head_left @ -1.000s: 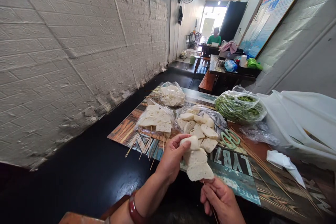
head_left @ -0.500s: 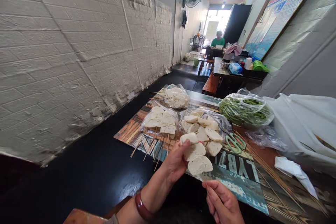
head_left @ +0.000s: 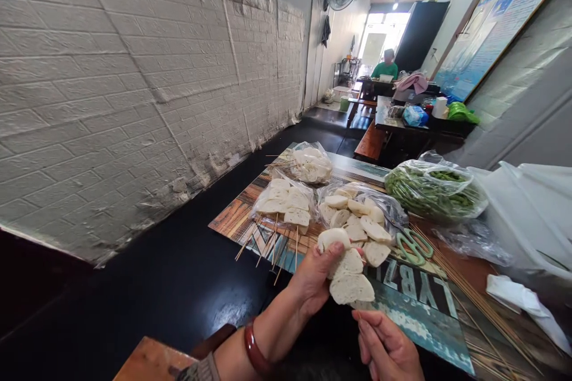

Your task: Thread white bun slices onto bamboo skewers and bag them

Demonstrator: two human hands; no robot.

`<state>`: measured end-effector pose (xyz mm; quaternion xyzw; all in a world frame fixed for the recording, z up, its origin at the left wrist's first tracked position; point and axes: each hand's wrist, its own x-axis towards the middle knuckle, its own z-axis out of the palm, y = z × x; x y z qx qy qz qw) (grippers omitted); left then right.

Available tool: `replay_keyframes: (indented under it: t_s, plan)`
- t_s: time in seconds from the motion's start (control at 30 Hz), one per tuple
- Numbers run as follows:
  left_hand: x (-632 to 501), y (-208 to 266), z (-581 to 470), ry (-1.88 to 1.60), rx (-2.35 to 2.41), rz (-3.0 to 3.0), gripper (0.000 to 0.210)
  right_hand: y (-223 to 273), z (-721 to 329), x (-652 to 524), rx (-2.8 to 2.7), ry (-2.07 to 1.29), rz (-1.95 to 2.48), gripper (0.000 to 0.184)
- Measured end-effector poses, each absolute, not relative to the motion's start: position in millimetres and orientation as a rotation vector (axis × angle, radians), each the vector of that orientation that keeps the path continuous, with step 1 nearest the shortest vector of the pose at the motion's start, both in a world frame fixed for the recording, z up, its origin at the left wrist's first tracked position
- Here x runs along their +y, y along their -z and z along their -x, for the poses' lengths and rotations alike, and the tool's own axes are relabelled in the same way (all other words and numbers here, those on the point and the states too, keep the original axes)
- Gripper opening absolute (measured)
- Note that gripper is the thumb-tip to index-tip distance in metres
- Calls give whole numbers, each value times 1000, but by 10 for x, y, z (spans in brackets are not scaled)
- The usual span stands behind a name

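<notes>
Head view, the only one: the left hand (head_left: 315,277) held a stack of white slices (head_left: 351,290) above the near edge of the tabletop (head_left: 415,324), in front of the open bag (head_left: 393,205) of similar slices. The left thumb was pressed on the uppermost slice, with the other fingers behind the stack. The right hand (head_left: 388,344) was just below the lowest slice, its thumb and forefinger together on what appeared to be the end of a thin stick (head_left: 360,317). One second earlier the right fingertips were against that slice's edge and a length of stick showed beneath the hand; that length was no longer visible. This was judged to mean that the grip had shifted towards the stick's end and that more of the stick lay within the slices, though its course there was hidden. Writing: pale characters (head_left: 422,289) on the tabletop appeared inverted, with a probable B and Y; the full sequence could not be confirmed. The framed board (head_left: 500,30) carried a red heading, not legible. The blue package (head_left: 415,115) bore no readable brand.
</notes>
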<state>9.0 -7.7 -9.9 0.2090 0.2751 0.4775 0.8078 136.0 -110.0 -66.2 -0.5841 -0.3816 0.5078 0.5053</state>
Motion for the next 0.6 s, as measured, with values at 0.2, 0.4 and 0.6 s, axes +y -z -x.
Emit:
replay_keyframes:
  t_s: [0.2,0.4,0.6]
  plan:
    - [-63,86,-89,-1013,615,-449,50,692,-1391,-1068,-929,-1315,1358,45]
    - [12,66,33,-1078,581,-502,51,449,-1452,-913,-773,-1283,1283,41]
    - [3,-70,445,-1115,681,-660,45,239,-1545,-720,-669,-1289,1192,44]
